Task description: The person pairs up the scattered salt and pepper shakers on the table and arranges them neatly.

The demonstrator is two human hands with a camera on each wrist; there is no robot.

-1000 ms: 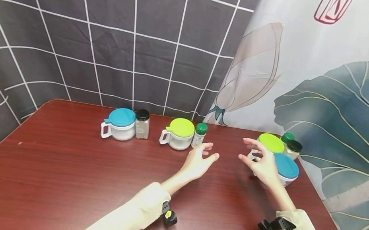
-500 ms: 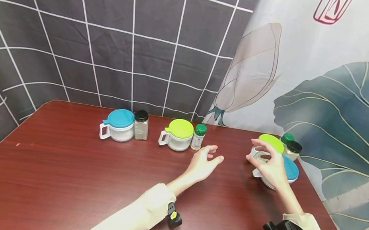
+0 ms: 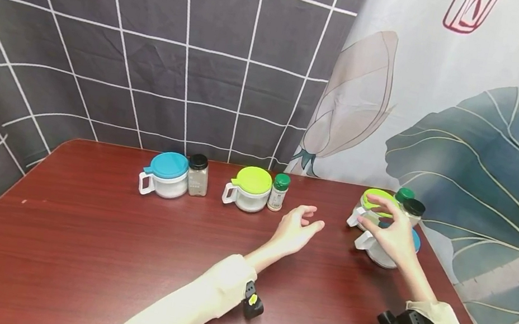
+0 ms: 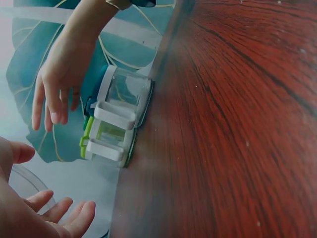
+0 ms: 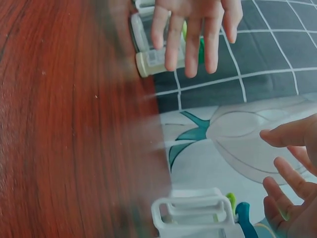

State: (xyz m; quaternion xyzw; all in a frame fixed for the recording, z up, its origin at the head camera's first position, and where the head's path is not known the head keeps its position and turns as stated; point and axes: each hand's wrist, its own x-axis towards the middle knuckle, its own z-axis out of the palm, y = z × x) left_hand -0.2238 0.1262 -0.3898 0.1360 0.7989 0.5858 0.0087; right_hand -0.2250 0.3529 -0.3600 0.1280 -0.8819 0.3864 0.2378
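The right hand (image 3: 393,234), fingers and thumb apart, hovers near the blue-lidded jar (image 3: 379,256) at the right of the desk (image 3: 122,253). The left hand (image 3: 293,233), likewise spread, hangs near a green-capped shaker (image 3: 277,196).

Head view: from above, forward and down, desk (image 3: 121,265) filling lower frame. Wrist views: low, nearer, rolled sideways; left faces rightward, right faces back-left. Both share pots (image 4: 115,116): centre-left in left wrist, bottom in right.
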